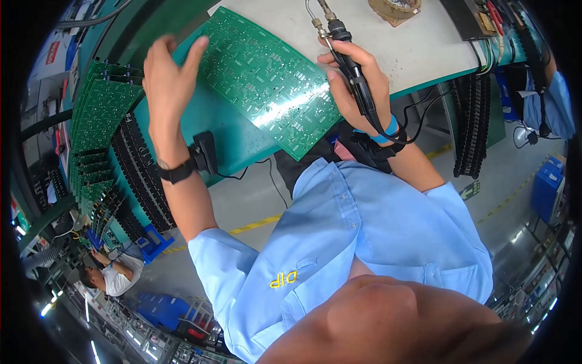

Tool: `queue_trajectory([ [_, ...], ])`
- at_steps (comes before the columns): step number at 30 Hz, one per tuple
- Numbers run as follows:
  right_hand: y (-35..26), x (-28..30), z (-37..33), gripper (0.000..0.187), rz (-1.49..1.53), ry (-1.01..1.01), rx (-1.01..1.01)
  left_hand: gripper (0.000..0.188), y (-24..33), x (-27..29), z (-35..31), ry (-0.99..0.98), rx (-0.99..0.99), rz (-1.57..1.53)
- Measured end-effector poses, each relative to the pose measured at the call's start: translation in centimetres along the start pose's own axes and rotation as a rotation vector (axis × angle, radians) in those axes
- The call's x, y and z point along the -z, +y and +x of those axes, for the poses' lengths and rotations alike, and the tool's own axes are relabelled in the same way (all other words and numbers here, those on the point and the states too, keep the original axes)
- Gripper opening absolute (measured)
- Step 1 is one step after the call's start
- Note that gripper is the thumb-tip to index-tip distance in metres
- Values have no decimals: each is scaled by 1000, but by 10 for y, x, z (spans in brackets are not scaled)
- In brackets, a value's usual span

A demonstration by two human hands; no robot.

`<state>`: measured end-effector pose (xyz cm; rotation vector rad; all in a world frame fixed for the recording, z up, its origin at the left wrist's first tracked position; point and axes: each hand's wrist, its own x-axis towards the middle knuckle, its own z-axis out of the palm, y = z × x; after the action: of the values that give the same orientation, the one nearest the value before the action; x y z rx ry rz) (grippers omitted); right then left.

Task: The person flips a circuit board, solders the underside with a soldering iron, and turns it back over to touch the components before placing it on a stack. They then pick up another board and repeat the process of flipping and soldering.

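Observation:
A large green circuit board [260, 79] lies on the bench with its soldered side up, its near corner jutting past the bench edge towards me. My left hand [170, 82] is raised at the board's left side, slightly blurred, thumb and fingers apart and nothing between them. My right hand [364, 85] is wrapped round the black handle of a soldering iron [357, 82], over the board's right edge. The iron's metal end and a thin metal tube point away from me. Its cable runs back over my right wrist.
Several green boards stand in a black slotted rack [142, 170] on the left. Another black rack [473, 127] stands at the right. A brownish block [395, 9] sits at the far side of the pale mat [424, 48]. Other people sit at far left and far right.

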<state>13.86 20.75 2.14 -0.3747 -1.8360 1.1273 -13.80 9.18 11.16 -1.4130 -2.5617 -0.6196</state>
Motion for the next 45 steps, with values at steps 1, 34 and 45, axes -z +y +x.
queue_trajectory([
  [1, -1, 1, 0, 48, -54, -17, 6, 68, 0, 1, -13, -76, 113, 156],
  [34, -8, -7, 6, 53, -189, -203, 71, 41, -45, -70, -13, 77, 353, -1516],
  [45, -3, -8, 5, 55, -215, -213, 109, 30, -3, -51, -19, 117, 381, -1647],
])
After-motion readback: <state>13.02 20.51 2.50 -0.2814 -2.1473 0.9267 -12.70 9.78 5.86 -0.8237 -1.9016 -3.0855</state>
